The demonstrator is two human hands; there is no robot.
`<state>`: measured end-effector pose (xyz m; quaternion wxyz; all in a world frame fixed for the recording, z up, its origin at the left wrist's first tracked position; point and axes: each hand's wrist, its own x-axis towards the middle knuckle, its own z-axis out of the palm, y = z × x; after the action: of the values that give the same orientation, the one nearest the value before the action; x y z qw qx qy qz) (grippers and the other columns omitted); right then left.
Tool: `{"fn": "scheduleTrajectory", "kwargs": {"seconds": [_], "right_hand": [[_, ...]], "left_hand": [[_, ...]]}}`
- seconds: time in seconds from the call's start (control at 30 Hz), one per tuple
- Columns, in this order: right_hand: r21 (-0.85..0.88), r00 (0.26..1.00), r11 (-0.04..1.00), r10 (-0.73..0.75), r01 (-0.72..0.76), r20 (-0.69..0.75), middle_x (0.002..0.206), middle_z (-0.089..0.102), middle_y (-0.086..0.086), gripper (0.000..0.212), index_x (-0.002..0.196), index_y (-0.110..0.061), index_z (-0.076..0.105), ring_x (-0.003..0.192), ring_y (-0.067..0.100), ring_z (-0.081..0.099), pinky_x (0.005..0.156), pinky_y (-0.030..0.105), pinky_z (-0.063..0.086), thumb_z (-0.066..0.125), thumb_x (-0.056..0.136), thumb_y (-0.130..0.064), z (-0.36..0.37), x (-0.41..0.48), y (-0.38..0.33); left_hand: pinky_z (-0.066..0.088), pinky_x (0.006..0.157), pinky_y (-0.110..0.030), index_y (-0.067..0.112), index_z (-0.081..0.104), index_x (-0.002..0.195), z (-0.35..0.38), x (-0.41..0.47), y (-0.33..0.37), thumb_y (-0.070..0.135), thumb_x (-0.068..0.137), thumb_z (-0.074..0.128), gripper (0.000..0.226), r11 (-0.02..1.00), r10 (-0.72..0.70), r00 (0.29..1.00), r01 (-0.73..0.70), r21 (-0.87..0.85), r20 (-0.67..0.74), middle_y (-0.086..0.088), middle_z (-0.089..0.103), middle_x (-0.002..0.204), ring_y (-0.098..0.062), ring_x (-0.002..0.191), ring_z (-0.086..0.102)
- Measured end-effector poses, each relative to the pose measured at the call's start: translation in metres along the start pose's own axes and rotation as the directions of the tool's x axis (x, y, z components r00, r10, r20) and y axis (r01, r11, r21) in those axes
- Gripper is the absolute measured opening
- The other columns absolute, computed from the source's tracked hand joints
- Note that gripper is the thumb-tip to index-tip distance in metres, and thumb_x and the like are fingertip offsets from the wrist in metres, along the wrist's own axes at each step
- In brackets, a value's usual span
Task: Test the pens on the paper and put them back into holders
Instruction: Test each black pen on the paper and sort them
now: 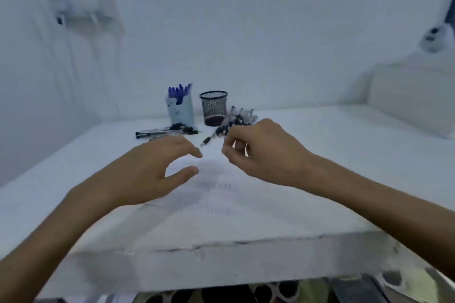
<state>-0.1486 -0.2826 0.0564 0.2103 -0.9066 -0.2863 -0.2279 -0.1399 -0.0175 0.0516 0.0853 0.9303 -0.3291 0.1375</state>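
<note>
Blue pens [178, 91] stand in the pale holder [181, 113] at the table's [344, 155] far edge; the mesh holder [213, 108] looks empty. The right grip [261, 152] pinches a black pen [213, 135] over the scribbled paper [221, 194], left grip [152, 167] open. Loose black pens [167, 131] await testing.

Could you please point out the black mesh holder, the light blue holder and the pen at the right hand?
black mesh holder [213, 107]: head view, on its mesh wall.
light blue holder [181, 111]: head view, on its front wall.
pen [206, 140]: head view, on its dark free end.
</note>
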Motion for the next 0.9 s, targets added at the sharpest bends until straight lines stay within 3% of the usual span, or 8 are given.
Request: {"fn": "scheduleTrajectory", "kwargs": {"seconds": [0.13, 0.3, 0.4, 0.5, 0.67, 0.8, 0.9], "right_hand": [[-0.048, 0.992, 0.991, -0.121, 0.123, 0.030, 0.067, 0.069, -0.006, 0.012, 0.087, -0.021, 0.068, 0.057, 0.011, 0.054, 0.060, 0.027, 0.045, 0.061, 0.095, -0.025, 0.028, 0.056, 0.019], [-0.119, 0.958, 0.957, -0.245, 0.263, 0.147, 0.087, 0.069, -0.009, 0.010, 0.094, -0.020, 0.067, 0.076, 0.011, 0.060, 0.070, 0.034, 0.053, 0.058, 0.095, -0.022, 0.066, 0.124, 0.037], [-0.190, 0.910, 0.895, -0.371, 0.404, 0.186, 0.105, 0.065, 0.000, 0.017, 0.107, -0.017, 0.069, 0.094, 0.021, 0.062, 0.074, 0.044, 0.055, 0.055, 0.098, -0.019, 0.094, 0.160, 0.038], [-0.285, 0.842, 0.792, -0.507, 0.539, 0.184, 0.109, 0.063, 0.005, 0.020, 0.112, -0.013, 0.069, 0.100, 0.025, 0.062, 0.062, 0.040, 0.056, 0.054, 0.099, -0.019, 0.120, 0.186, 0.038], [-0.377, 0.803, 0.709, -0.540, 0.595, 0.253, 0.114, 0.061, 0.005, 0.026, 0.120, -0.014, 0.062, 0.105, 0.024, 0.059, 0.060, 0.030, 0.039, 0.052, 0.100, -0.027, 0.149, 0.213, 0.042], [-0.403, 0.811, 0.705, -0.534, 0.584, 0.241, 0.110, 0.064, 0.005, 0.026, 0.122, -0.011, 0.059, 0.104, 0.025, 0.061, 0.061, 0.034, 0.046, 0.046, 0.104, -0.026, 0.157, 0.215, 0.047], [-0.412, 0.799, 0.688, -0.552, 0.597, 0.236, 0.098, 0.066, 0.006, 0.024, 0.109, -0.008, 0.063, 0.094, 0.026, 0.062, 0.057, 0.035, 0.049, 0.045, 0.098, -0.019, 0.156, 0.215, 0.047]], "left_hand": [[0.036, 0.098, -0.007, 0.049, 0.059, 0.132, -0.004, 0.001, -0.052, 0.077, 0.095, 0.032, 0.054, 0.999, -0.044, 0.995, 0.044, -0.001, 0.089, 0.032, 0.057, 0.135, 0.014, 0.121, 0.049], [0.050, 0.103, -0.031, 0.044, 0.059, 0.129, -0.002, 0.016, -0.094, 0.068, 0.102, 0.031, 0.047, 0.997, -0.006, 0.989, -0.005, 0.078, 0.151, 0.028, 0.056, 0.137, 0.003, 0.124, 0.053], [0.050, 0.103, -0.032, 0.035, 0.066, 0.126, 0.008, 0.017, -0.111, 0.058, 0.108, 0.035, 0.043, 0.998, 0.038, 0.995, -0.042, 0.048, 0.092, 0.021, 0.062, 0.134, -0.001, 0.123, 0.057], [0.049, 0.103, -0.034, 0.030, 0.069, 0.123, 0.019, 0.011, -0.125, 0.047, 0.111, 0.043, 0.033, 0.998, 0.048, 0.999, -0.048, -0.036, -0.004, 0.021, 0.064, 0.131, -0.003, 0.122, 0.060], [0.050, 0.101, -0.033, 0.023, 0.073, 0.118, 0.027, 0.005, -0.138, 0.023, 0.107, 0.061, 0.017, 0.982, 0.072, 0.997, -0.076, -0.175, -0.028, 0.016, 0.067, 0.126, -0.008, 0.119, 0.064], [0.051, 0.102, -0.033, 0.025, 0.073, 0.119, 0.024, 0.007, -0.146, 0.025, 0.107, 0.061, 0.017, 0.974, 0.101, 0.995, -0.099, -0.201, -0.002, 0.019, 0.067, 0.126, -0.008, 0.119, 0.064], [0.050, 0.103, -0.034, 0.026, 0.071, 0.122, 0.022, 0.007, -0.149, 0.032, 0.107, 0.060, 0.020, 0.969, 0.119, 0.993, -0.113, -0.219, 0.013, 0.019, 0.065, 0.130, -0.008, 0.123, 0.063]]}}
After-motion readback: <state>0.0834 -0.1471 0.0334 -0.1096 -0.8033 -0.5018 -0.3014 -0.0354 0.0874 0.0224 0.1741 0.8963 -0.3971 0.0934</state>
